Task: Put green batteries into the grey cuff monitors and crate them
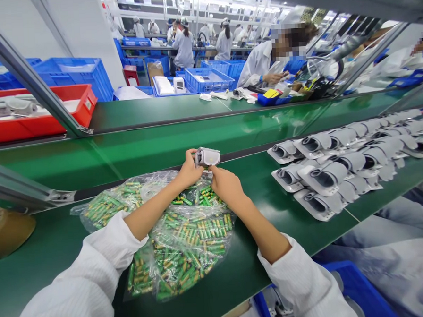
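Note:
Both my hands hold a small white wrist blood pressure monitor above a green conveyor belt. My left hand grips its left end, and my right hand supports it from below. Under my wrists lie clear plastic bags packed with green AA batteries. To the right, several similar white monitors with cuffs stand in rows on the belt. The underside of the held monitor is hidden by my fingers.
A metal rail and a second green belt lie beyond. Farther back are blue crates, a red tray, and a co-worker in a white coat. A tape roll sits at the left.

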`<state>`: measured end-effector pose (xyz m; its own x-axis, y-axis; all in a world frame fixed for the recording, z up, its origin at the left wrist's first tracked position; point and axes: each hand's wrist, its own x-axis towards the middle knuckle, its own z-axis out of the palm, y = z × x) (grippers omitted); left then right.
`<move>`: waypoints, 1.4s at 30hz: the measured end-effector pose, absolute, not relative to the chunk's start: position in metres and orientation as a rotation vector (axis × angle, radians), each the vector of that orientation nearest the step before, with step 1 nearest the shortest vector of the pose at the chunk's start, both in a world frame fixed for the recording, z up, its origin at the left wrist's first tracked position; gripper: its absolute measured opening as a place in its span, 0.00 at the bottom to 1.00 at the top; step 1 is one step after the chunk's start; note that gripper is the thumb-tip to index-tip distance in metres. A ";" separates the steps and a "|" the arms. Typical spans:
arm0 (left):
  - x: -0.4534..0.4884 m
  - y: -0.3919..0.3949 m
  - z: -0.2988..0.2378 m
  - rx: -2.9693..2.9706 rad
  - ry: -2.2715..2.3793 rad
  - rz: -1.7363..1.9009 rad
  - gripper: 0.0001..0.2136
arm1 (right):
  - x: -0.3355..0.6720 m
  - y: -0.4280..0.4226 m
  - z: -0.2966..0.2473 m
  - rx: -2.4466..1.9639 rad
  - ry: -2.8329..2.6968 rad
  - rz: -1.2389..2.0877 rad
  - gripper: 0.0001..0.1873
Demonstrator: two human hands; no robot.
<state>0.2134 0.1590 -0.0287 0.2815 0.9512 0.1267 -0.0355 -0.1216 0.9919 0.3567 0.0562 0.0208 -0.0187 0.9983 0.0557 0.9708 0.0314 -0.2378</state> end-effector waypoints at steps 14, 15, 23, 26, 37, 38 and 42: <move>0.217 0.153 -0.009 0.881 0.863 1.144 0.36 | 0.360 0.066 -0.011 -1.631 -1.934 0.202 0.30; 0.217 0.152 -0.010 0.878 0.848 1.156 0.36 | 0.360 0.069 -0.014 -1.588 -1.864 0.249 0.29; 0.220 0.149 -0.015 1.142 0.755 1.135 0.44 | 0.363 0.092 -0.026 -1.326 -0.981 0.949 0.17; 0.221 0.148 -0.016 1.124 0.745 1.129 0.51 | 0.362 0.091 -0.022 -1.354 -0.943 0.866 0.19; 0.222 0.148 -0.015 0.944 0.757 1.198 0.47 | 0.369 0.084 -0.016 -1.468 -1.545 0.255 0.23; 0.222 0.148 -0.015 0.958 0.758 1.194 0.47 | 0.368 0.084 -0.017 -1.463 -1.558 0.252 0.23; 0.220 0.147 -0.013 1.026 0.746 1.188 0.48 | 0.366 0.083 -0.017 -1.451 -1.539 0.273 0.24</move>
